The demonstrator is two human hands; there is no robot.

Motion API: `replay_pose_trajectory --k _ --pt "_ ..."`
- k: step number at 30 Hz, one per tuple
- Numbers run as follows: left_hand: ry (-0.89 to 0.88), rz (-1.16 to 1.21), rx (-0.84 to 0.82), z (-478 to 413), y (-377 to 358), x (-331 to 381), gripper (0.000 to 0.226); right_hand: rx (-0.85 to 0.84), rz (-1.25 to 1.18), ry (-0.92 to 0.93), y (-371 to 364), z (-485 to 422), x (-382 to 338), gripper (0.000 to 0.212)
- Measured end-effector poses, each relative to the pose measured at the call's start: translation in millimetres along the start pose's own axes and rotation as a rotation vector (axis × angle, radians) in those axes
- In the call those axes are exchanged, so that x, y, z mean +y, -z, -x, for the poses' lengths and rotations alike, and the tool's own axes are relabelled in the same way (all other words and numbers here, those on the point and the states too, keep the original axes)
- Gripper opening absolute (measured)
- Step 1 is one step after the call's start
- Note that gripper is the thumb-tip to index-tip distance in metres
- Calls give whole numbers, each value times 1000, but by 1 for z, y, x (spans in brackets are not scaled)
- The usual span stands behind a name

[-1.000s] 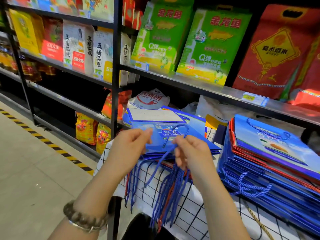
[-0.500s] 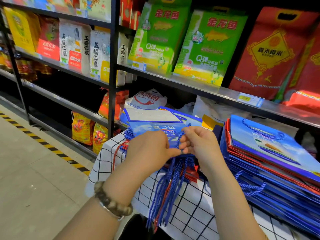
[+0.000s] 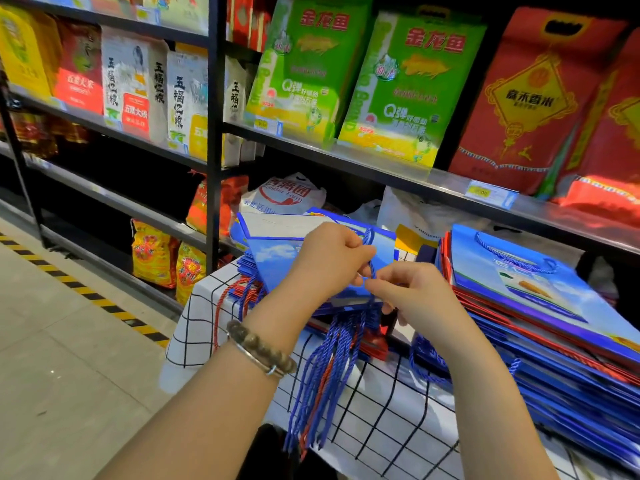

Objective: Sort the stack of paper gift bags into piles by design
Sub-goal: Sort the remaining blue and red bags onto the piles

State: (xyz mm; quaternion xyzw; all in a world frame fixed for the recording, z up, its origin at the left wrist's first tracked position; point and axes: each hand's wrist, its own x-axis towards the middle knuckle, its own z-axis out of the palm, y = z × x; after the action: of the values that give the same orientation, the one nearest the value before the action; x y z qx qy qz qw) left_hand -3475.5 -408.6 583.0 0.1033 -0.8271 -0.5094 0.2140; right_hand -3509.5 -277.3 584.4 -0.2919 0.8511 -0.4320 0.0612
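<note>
Blue twisted-cord handle (image 3: 370, 239) of top flat blue paper gift bag (image 3: 277, 265) is pinched by left grip (image 3: 329, 261) & right grip (image 3: 412, 296), bag atop left pile on white grid-print worktop (image 3: 194, 334), w/ taller blue-red bag stack (image 3: 540, 306) at right.

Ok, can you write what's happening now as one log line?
step: sorting bags | left grip: pinches blue cord | right grip: pinches same cord | top bag: on left pile | right pile: untouched
</note>
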Motion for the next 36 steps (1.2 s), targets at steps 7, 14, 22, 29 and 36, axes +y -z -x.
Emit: replay_pose_trajectory --k 7,14,22,29,36 --pt "-198 -624 -102 7 -26 -17 31 292 -222 -20 16 -13 5 10" --pt "-313 -909 -109 26 -4 -47 33 233 -138 13 9 -15 14 24" --pt "-419 -1031 100 47 16 -51 36 279 -56 28 -8 -22 24 34" --pt "-453 -1052 -35 28 -22 -36 27 323 260 73 -10 -26 21 17" --pt "-487 -945 -59 37 -4 -58 26 138 233 59 -15 -20 22 14"
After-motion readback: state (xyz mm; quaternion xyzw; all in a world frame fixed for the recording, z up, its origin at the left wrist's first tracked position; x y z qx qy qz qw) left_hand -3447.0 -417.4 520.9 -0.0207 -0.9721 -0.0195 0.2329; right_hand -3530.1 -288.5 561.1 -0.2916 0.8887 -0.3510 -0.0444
